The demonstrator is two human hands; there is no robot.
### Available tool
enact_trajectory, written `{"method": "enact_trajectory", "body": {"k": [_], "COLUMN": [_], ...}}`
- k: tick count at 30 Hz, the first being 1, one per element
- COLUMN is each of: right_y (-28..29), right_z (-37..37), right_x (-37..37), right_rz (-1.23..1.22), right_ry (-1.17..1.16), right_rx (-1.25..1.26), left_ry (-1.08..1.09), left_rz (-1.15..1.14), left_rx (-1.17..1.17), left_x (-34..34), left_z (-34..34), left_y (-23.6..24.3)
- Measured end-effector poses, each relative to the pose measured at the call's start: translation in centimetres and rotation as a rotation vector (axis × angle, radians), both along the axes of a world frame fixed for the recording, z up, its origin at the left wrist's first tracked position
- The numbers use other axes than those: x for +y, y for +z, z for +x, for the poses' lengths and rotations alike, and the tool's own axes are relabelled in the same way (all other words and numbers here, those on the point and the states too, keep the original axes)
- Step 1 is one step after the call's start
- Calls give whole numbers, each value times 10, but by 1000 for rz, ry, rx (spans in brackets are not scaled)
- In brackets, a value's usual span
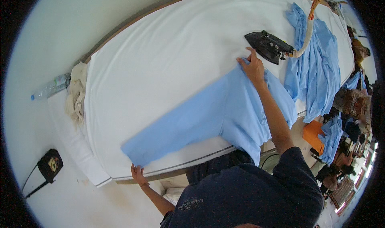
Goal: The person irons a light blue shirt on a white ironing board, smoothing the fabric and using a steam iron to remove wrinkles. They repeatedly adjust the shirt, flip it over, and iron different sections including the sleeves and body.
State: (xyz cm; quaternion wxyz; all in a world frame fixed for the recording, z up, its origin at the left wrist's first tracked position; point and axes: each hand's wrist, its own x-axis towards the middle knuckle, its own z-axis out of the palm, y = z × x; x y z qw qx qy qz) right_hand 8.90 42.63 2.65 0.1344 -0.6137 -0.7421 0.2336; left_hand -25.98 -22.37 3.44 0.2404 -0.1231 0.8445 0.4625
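Observation:
A light blue shirt (228, 107) lies on the white-covered ironing table (160, 59), its sleeve stretched flat toward the lower left. At the cuff end, my left hand (138, 176) is closed, with its fingertips on the edge of the fabric. My right hand (253, 69) rests at the upper edge of the shirt near the shoulder, thumb and forefinger apart. Just beyond those fingers a black iron (268, 46) sits on the table, its pointed tip facing left. The rest of the shirt hangs over the near edge by my body.
A wrapped hose (309, 33) runs up from the iron. More light blue garments (313, 67) lie bunched at the right. Beyond the table's left end are a cream cloth (77, 89) and a plastic bottle (52, 86). An orange box (313, 136) stands below right.

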Motion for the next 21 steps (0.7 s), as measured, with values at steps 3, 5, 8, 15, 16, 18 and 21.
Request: {"method": "enact_trajectory", "body": {"k": [3, 5, 8, 15, 16, 18, 21], "right_y": [32, 31, 47, 24, 30, 43, 37], "right_z": [-19, -22, -11, 22, 20, 16, 25], "right_x": [-21, -62, -222, -287, -277, -239, -166], "right_rz": [296, 369, 75, -79, -50, -63, 76], "right_ry": [51, 180, 918, 855, 864, 786, 476], "right_rx": [-91, -83, -381, -187, -160, -156, -100], "left_ry": [16, -86, -107, -187, -231, -306, -400], "left_rz": [121, 131, 24, -589, -622, -670, -525], "left_rx": [-48, 11, 183, 364, 474, 695, 954], "left_x": [-18, -50, -39, 36, 30, 25, 115], "left_z": [1, -12, -20, -12, -15, -18, 5], "left_y": [-8, -21, -36, 13, 10, -4, -15]}}
